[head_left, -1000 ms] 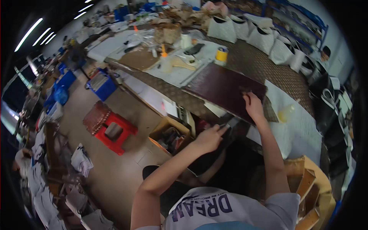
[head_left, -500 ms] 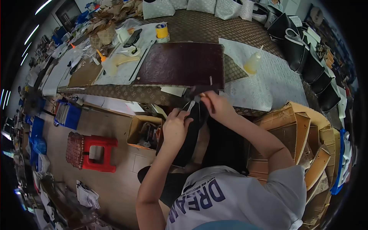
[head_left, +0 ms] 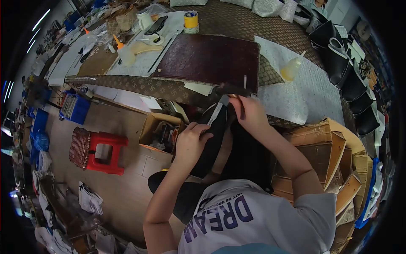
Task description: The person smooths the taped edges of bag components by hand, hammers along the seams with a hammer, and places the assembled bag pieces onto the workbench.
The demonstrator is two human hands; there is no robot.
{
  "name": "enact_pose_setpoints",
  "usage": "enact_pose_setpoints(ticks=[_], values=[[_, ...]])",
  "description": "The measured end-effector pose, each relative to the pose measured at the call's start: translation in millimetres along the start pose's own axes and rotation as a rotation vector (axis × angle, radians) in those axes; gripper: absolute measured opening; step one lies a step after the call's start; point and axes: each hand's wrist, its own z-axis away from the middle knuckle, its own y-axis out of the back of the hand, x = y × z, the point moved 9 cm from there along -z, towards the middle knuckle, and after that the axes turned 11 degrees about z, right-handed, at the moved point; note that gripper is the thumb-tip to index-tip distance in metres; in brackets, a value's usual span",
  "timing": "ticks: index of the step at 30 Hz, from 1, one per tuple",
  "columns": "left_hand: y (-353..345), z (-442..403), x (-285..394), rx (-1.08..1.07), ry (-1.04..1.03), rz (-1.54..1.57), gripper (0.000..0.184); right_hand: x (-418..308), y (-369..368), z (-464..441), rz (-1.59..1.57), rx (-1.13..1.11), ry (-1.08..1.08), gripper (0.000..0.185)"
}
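Currently, in the head view, take the black piece [head_left: 208, 148] over your lap as the middle of the clock, with twelve straight ahead. Your left hand [head_left: 190, 144], just beside it at nine, has its grip closed on the edge, thumb and fingers pinching near the pale strip [head_left: 216, 113] that runs along it. Your right hand [head_left: 251, 113], at about one, has its grip curled around a dark tool [head_left: 230, 89]. You cannot tell what kind of tool it is, nor whether it touches the strip.

At twelve, on the patterned table [head_left: 241, 23], lies a dark red board [head_left: 207, 59], with a yellow tin [head_left: 190, 19] beyond it. Between one and two, a bottle [head_left: 291, 70] stands tilted by a pale sheet [head_left: 321, 97]. A bottle with an orange nozzle [head_left: 125, 54] is between ten and eleven.

At nine you have an open box [head_left: 154, 148] of odds and ends, and farther out a red stool [head_left: 116, 152]. Big cardboard boxes [head_left: 313, 146] sit at three.
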Motion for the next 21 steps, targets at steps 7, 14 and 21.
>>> enact_pose_setpoints(ticks=[7,14,21], values=[[2,6,-1,0.055,-0.02,-0.057,0.024,0,-23,11,0.056,-0.237,-0.009,0.032],[22,17,29,-0.099,-0.033,-0.188,0.021,-19,-33,28,0.057,-0.268,0.157,0.025],[23,36,7,-0.053,0.043,-0.07,0.017,-35,-34,41,-0.052,-0.296,0.174,0.025]])
